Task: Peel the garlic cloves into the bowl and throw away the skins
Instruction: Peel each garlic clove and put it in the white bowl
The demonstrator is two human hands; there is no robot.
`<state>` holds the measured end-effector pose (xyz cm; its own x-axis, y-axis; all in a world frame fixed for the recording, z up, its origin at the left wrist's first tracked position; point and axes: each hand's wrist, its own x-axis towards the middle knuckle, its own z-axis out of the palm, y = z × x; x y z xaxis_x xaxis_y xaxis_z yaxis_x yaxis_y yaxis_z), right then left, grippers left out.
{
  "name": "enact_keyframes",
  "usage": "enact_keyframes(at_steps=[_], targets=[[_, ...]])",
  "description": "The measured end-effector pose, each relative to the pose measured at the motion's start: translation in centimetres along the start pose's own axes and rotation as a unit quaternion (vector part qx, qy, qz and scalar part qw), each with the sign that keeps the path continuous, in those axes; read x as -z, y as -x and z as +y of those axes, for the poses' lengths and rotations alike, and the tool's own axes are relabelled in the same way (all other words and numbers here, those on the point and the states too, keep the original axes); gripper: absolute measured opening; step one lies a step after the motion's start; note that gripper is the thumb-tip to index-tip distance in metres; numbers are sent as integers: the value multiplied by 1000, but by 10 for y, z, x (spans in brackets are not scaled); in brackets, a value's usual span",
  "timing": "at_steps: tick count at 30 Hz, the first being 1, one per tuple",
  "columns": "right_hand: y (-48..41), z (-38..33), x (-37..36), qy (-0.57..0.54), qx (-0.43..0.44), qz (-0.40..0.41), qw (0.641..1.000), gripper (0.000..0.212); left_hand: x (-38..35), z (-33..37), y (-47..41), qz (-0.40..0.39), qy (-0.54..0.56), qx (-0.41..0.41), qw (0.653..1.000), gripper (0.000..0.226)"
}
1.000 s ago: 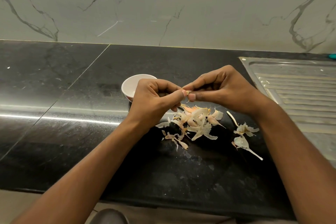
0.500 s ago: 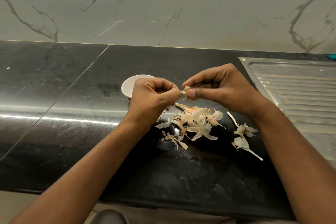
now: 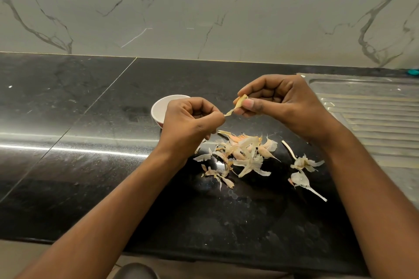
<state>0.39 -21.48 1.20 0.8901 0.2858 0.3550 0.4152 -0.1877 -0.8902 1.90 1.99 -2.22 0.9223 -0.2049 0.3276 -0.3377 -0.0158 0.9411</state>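
Left hand [image 3: 188, 120] pinches skin strip [image 3: 229, 112] (apparently attached); right hand [image 3: 285, 106] pinches garlic clove [image 3: 241, 101].

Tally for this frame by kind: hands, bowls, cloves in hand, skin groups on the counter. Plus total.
Hands: 2 (left hand pinching a thin skin strip, right hand pinching the pale yellow garlic clove)
Small white round bowl: 1
Clove in hand: 1
Groups of papery garlic skins on the black stone counter: 2 (main heap, smaller group to its right)
Total: 6
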Motion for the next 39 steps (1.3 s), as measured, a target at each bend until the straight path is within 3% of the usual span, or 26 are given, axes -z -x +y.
enact_keyframes(at_steps=[6,9,22,39], targets=[[0,-2,1,9,-4,14,1000,25,1,0,-1,-9,57,2,998,13],[0,-2,1,24,0,20,999,25,1,1,0,-15,82,3,997,23],[-2,0,-9,63,23,5,998,26,-2,2,1,-58,69,42,995,7],[-2,0,-15,-59,-4,-12,998,23,2,5,-1,-82,163,80,980,19]])
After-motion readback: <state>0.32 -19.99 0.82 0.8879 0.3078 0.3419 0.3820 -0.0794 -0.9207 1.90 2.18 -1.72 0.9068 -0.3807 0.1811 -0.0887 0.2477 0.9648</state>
